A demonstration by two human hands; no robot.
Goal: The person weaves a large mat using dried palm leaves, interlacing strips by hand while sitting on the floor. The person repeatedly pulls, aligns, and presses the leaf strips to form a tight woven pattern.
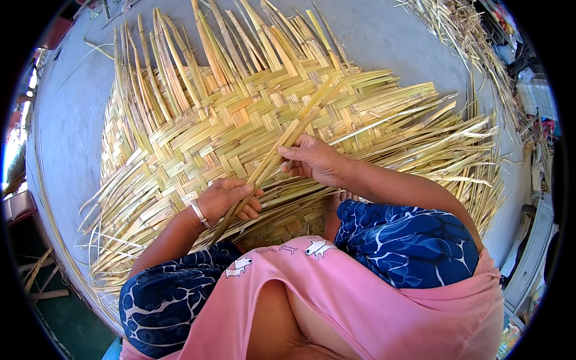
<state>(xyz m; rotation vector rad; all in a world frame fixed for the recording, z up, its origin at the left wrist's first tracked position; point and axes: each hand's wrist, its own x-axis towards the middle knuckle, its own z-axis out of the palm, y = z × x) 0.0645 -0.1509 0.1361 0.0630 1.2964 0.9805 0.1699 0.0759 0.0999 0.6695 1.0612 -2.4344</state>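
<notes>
A long yellow-green reed strip [305, 115], apparently doubled or paired with another, slants across the middle from near my lap to the far side of the mat. My left hand [231, 198], with a pale bangle at its wrist, pinches its lower part between thumb and fingers. Higher up, my right hand [313, 161] is closed on the same strip with curled fingers. Beneath both hands lies a woven reed mat [219, 141] in a diagonal pattern. Unwoven ends [162, 78] stick out from its far edge, and more loose reeds [441, 150] fan out at its right.
The mat lies on a grey floor [69, 126]. Dry reeds [462, 42] are heaped at the far right, near assorted clutter. My knees in blue patterned cloth [408, 240] flank the near edge of the mat. A dark red object [21, 205] stands at the left.
</notes>
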